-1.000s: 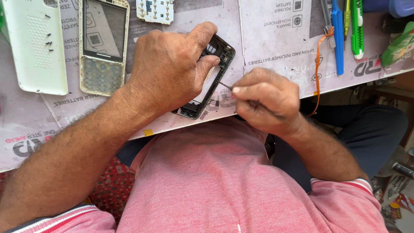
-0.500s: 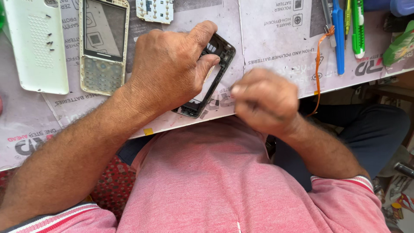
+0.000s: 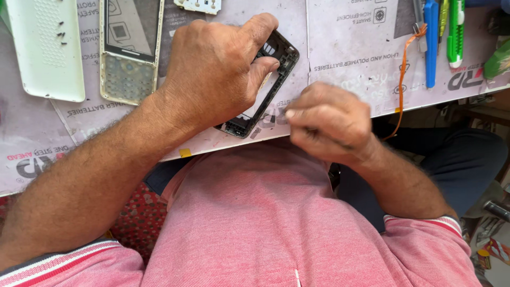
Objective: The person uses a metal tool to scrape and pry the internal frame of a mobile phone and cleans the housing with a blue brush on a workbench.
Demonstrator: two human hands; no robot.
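Left hand (image 3: 218, 72) clamps black phone frame (image 3: 265, 87) flat on the worktop (image 3: 345, 37), near its front edge. Right hand (image 3: 326, 122) clenched just beside the frame's lower end; contents not visible. Far left: white back cover (image 3: 45, 50), then keypad phone front (image 3: 130, 50). Right: orange strap (image 3: 402, 79), blue tool (image 3: 431, 42), green tool (image 3: 456, 32). Grey printed sheets cover the surface.
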